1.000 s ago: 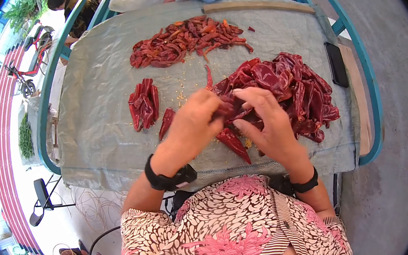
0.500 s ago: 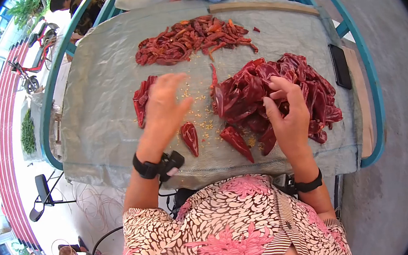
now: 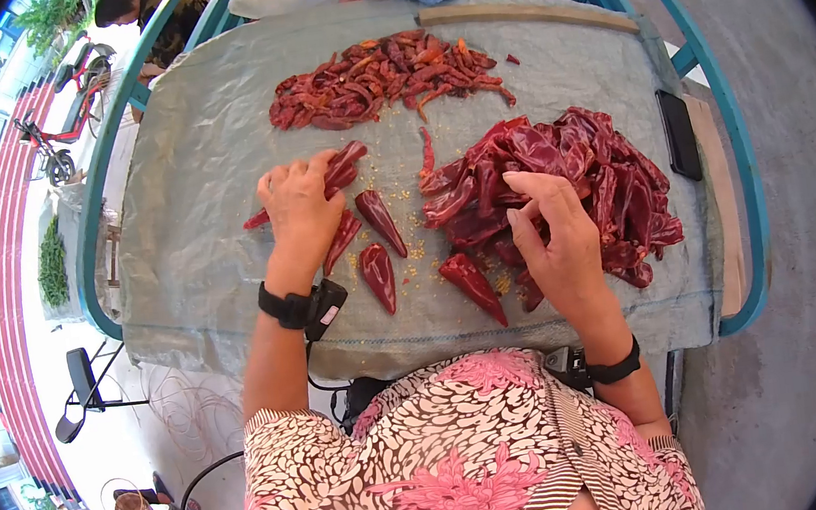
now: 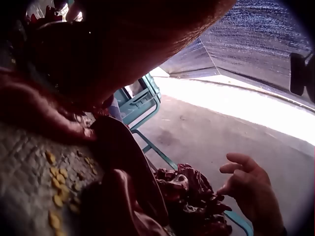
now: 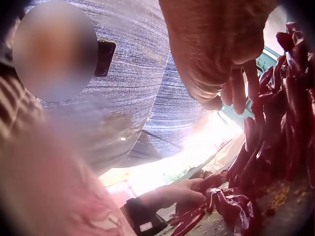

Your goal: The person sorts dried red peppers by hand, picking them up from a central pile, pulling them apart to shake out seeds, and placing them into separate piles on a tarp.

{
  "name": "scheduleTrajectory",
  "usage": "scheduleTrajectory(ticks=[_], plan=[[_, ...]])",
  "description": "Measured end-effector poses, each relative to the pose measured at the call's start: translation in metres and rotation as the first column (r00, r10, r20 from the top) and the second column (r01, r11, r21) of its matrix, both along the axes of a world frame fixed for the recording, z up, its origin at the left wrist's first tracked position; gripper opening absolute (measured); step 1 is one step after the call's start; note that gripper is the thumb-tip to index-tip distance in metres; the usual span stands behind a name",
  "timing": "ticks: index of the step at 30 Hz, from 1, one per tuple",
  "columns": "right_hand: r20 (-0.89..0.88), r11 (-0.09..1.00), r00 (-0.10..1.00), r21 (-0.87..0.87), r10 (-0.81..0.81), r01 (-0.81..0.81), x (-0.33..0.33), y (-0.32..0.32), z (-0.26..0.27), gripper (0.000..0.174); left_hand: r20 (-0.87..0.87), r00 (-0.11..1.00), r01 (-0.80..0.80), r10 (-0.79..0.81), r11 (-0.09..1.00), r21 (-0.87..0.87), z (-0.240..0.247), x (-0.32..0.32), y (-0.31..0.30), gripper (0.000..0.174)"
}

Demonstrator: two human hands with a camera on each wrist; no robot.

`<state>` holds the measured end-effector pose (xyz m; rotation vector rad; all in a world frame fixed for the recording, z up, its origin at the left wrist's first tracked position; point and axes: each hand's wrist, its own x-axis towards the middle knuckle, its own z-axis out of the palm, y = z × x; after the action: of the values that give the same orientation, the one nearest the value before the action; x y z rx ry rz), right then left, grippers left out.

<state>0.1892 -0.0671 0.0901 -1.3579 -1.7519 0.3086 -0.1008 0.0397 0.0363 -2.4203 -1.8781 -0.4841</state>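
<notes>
Fingers curled, the left hand [image 3: 300,207] grips red peppers [image 3: 346,166] at the small pile on the left; some stick out on both sides of it. Two single peppers [image 3: 378,279] [image 3: 380,220] lie just right of that hand. Over the near left part of the large glossy pepper pile [image 3: 622,185] is the right hand [image 3: 563,242], loosely bent, thumb and forefinger apart with nothing seen between them. The right wrist view also shows this hand [image 5: 221,54] empty beside the peppers [image 5: 295,103]. Another pepper [image 3: 472,288] lies at the pile's near left.
A heap of smaller, wrinkled peppers [image 3: 378,82] lies at the back of the sheet-covered surface [image 3: 198,178]. Yellow seeds [image 3: 414,249] are scattered mid-surface. A black phone [image 3: 679,133] lies at the right, a wooden strip [image 3: 527,18] at the back. Teal rails [image 3: 748,216] surround the sides.
From between the piles, the left hand has gone to the small pile and now grips peppers there, turning some. One more single pepper shows beside it. The right hand has shifted slightly left.
</notes>
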Motion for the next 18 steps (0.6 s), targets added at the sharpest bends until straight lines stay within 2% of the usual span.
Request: scheduleTrajectory(ticks=[3,6,10,13,16,18], plan=[[0.016,1.0,1.0,-0.016,0.008,-0.008,0.0,-0.001,0.0,0.043,0.126,0.991,0.041,-0.048,0.997,0.058,0.009,0.013,-0.005,0.042],[0.064,1.0,0.998,0.002,0.014,-0.014,0.002,0.0,-0.003,0.043,0.185,0.973,0.121,-0.136,0.988,0.093,0.02,0.022,-0.01,0.038],[0.063,1.0,0.998,0.01,0.015,-0.016,0.002,0.002,-0.004,0.045,0.428,0.85,0.364,-0.306,0.93,-0.058,0.05,0.032,-0.024,0.036],[-0.121,0.994,0.992,-0.107,0.026,-0.039,-0.008,-0.003,0.011,0.046,0.578,0.733,0.513,-0.359,0.849,-0.124,0.067,0.046,-0.038,0.036],[-0.062,0.993,0.991,0.009,0.122,-0.121,-0.011,0.001,0.01,0.046,0.679,0.604,0.639,-0.417,0.762,-0.101,0.072,0.056,-0.048,0.038],[-0.035,0.987,0.986,0.009,0.164,-0.163,-0.006,-0.001,0.004,0.045,0.7,0.591,0.649,-0.4,0.751,-0.119,0.072,0.06,-0.05,0.038]])
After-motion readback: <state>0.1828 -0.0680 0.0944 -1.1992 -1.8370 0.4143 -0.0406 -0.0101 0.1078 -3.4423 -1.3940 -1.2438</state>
